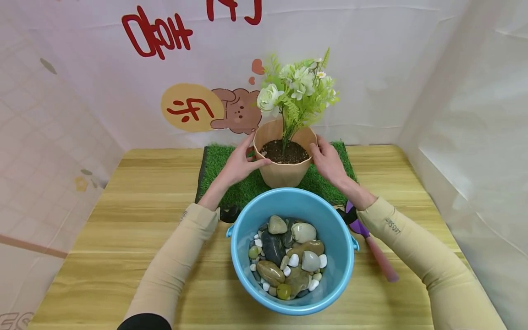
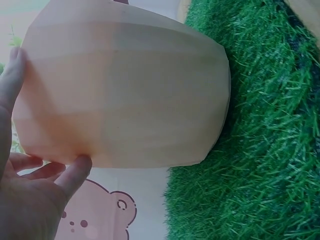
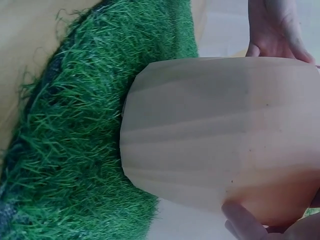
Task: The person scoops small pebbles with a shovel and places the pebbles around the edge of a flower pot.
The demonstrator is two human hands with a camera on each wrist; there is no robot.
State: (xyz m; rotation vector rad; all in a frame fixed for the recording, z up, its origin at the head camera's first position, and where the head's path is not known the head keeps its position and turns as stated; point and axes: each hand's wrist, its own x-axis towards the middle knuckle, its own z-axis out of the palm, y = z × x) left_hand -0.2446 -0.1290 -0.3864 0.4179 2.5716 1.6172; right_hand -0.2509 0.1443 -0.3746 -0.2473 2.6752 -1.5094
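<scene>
A tan faceted flowerpot (image 1: 284,174) stands on a mat of artificial grass (image 1: 235,188), with dark soil (image 1: 294,153) inside. White flowers with light green leaves (image 1: 303,87) rise from the soil. My left hand (image 1: 242,161) grips the pot's left side near the rim, its thumb along the front. On the opposite side my right hand (image 1: 328,160) holds the pot by its upper wall and rim. Both wrist views show fingertips against the pot wall (image 2: 125,90), with the pot's base at the grass (image 3: 85,130). Some right-hand fingers are hidden behind the pot.
Between my forearms stands a light blue bucket (image 1: 242,270) holding wet stones (image 1: 273,247) and white pebbles. A purple trowel with a pink handle (image 1: 381,259) lies right of it on the wooden table (image 1: 144,201). A printed white curtain (image 1: 371,68) hangs behind.
</scene>
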